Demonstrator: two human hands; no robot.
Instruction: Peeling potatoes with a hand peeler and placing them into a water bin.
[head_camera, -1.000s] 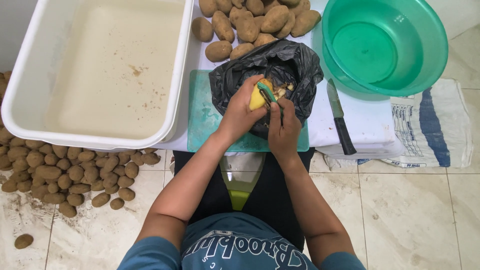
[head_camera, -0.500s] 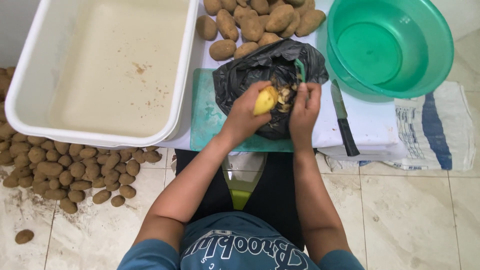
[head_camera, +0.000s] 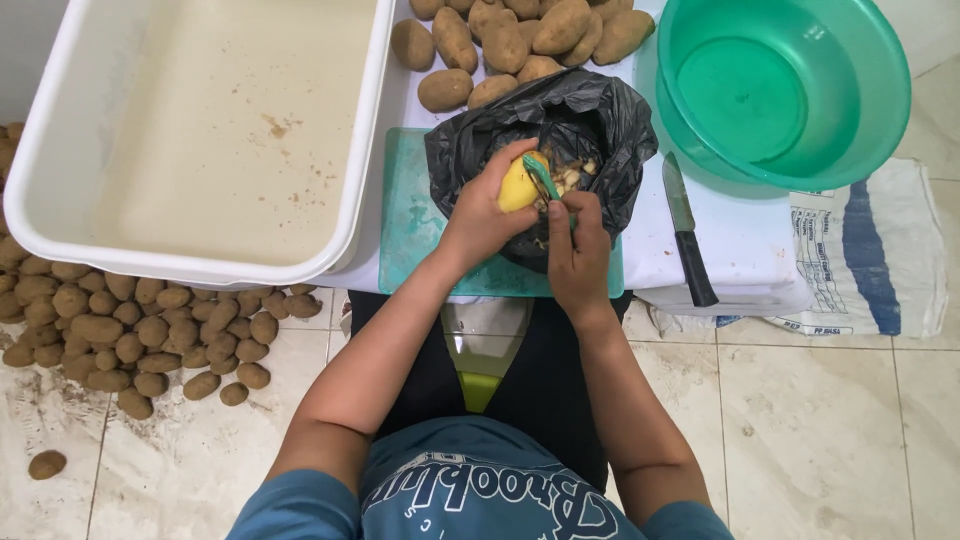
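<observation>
My left hand (head_camera: 482, 212) grips a partly peeled yellow potato (head_camera: 520, 186) over the mouth of a black plastic bag (head_camera: 600, 120) that holds peelings. My right hand (head_camera: 577, 250) holds a green-handled peeler (head_camera: 543, 178), whose head lies against the potato's right side. Both hands hover above a teal cutting board (head_camera: 408, 225) on the white tabletop.
A large white tub (head_camera: 200, 140) of cloudy water stands at left. Unpeeled potatoes (head_camera: 500, 45) are piled behind the bag, and more potatoes (head_camera: 130, 335) lie on the tiled floor. A green basin (head_camera: 785, 90) of water sits at right, with a black-handled knife (head_camera: 685, 235) beside it.
My right hand swung out to the right over the bag with the peeler, then came back to the potato's side. The left hand kept the potato in place.
</observation>
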